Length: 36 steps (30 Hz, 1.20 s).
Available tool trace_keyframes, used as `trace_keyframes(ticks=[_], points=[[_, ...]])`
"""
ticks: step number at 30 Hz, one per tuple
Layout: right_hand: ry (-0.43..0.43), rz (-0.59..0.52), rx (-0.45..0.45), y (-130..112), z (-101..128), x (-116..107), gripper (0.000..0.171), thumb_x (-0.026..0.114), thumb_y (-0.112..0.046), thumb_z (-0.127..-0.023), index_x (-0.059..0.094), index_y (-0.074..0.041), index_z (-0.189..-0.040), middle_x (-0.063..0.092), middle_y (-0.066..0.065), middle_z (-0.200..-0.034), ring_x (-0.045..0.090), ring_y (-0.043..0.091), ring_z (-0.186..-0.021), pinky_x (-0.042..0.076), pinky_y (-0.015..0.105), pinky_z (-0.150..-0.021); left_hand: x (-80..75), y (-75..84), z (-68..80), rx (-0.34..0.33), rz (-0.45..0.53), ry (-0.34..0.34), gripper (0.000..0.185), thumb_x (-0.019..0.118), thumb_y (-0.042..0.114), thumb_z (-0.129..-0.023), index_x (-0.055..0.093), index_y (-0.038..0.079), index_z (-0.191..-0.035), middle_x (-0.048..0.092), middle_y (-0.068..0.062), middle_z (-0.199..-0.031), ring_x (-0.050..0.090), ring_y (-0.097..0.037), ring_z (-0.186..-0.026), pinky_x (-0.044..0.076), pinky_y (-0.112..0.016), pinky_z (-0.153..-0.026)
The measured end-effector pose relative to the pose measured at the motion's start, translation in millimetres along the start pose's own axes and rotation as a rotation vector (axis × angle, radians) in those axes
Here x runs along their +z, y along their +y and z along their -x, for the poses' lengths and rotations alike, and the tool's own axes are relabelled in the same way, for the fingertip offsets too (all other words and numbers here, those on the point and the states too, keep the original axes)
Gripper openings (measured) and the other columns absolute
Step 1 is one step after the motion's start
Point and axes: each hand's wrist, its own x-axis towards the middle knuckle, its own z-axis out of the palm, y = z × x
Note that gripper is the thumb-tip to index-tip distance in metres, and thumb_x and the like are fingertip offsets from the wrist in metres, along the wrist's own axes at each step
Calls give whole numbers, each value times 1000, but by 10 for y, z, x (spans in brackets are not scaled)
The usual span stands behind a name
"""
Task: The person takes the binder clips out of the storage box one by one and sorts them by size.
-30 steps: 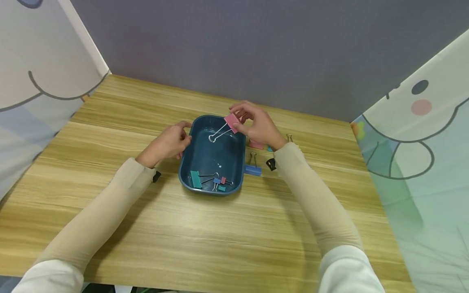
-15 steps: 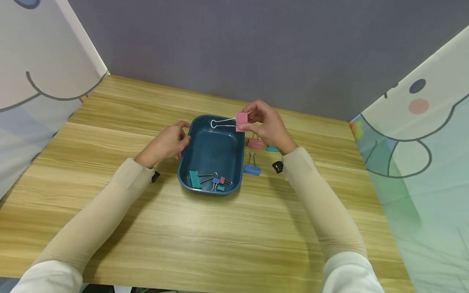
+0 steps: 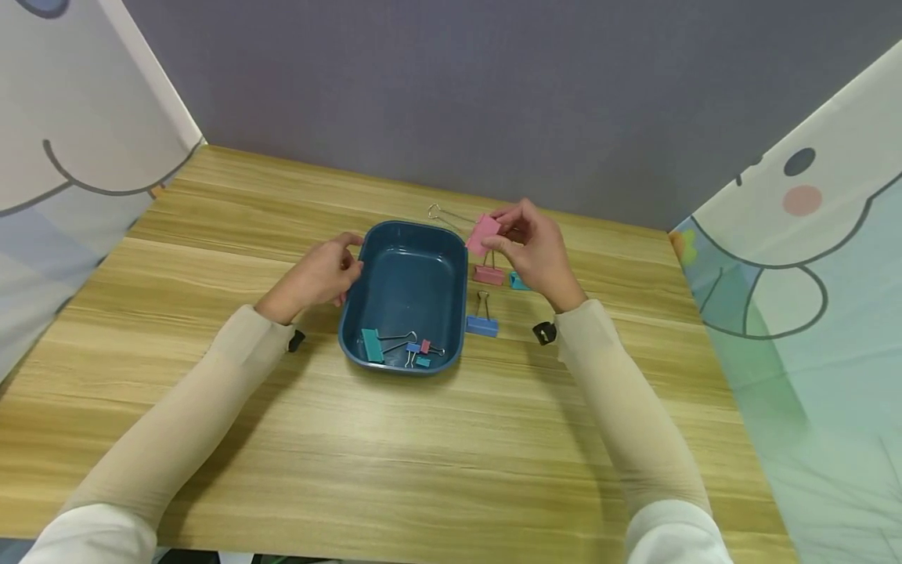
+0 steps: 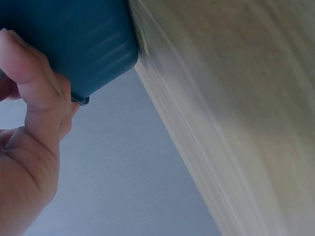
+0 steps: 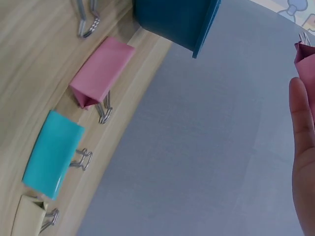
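Observation:
My right hand (image 3: 533, 244) pinches a large pink binder clip (image 3: 483, 235) between thumb and fingers, above the table beyond the tray's far right corner. Its wire handles point left. Part of this clip (image 5: 306, 66) shows at the right edge of the right wrist view. My left hand (image 3: 319, 272) holds the left rim of a deep blue plastic tray (image 3: 405, 294), fingers curled at its side; the left wrist view shows the fingers against the tray's outer wall (image 4: 93, 46). Inside the tray's near end lie a big teal binder clip (image 3: 373, 345) and several small clips.
Right of the tray stand a blue binder clip (image 3: 482, 326), another pink binder clip (image 3: 489, 275) and a teal one (image 5: 53, 153). A pale yellow clip (image 5: 28, 216) stands beyond the teal one. A grey wall (image 3: 451, 102) borders the table's back edge.
My right hand has carried the pink binder clip from above the tray to the right, past its rim. The clip has turned in the fingers. My left hand stays at the tray.

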Motion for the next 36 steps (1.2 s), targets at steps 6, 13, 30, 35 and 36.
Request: trace_keyframes(ticks=[6,13,30,35,36], points=[[27,-42,31,38,104,-28,21,66,3,-83,50,9,-95,56,19,-107,61,26,-95,53,29,-81,6,-28,-6,5,-7,-1,46,49,7,-96,34,-3,-138,59,-16,-82,57,-21,-47,51,-34,-44],[34,-82,-75,127,188,-30,19,62,9,-85,54,13,-101,54,19,-100,60,23,-88,56,33,-74,-5,-43,8,14,0,6,46,49,6,-95,35,-4,-137,59,-15,-79,57,-21,-46,51,-34,-43],[96,-107,-116,251,295,-88,24,63,17,-79,59,15,-103,54,23,-108,60,26,-90,56,28,-73,-14,-59,11,15,3,13,46,49,6,-95,34,-4,-137,59,-15,-79,57,-22,-46,51,-34,-43],[82,-53,-124,470,371,-93,25,65,11,-79,63,7,-104,58,15,-108,62,24,-89,55,27,-72,-12,-63,7,11,3,11,46,48,7,-96,34,-4,-138,59,-15,-80,57,-22,-46,51,-34,-43],[75,-16,-124,515,399,-91,24,67,8,-80,64,4,-103,60,12,-107,62,23,-88,55,26,-71,-11,-64,7,9,4,9,46,48,7,-96,34,-4,-138,59,-15,-80,57,-22,-46,51,-34,-43]])
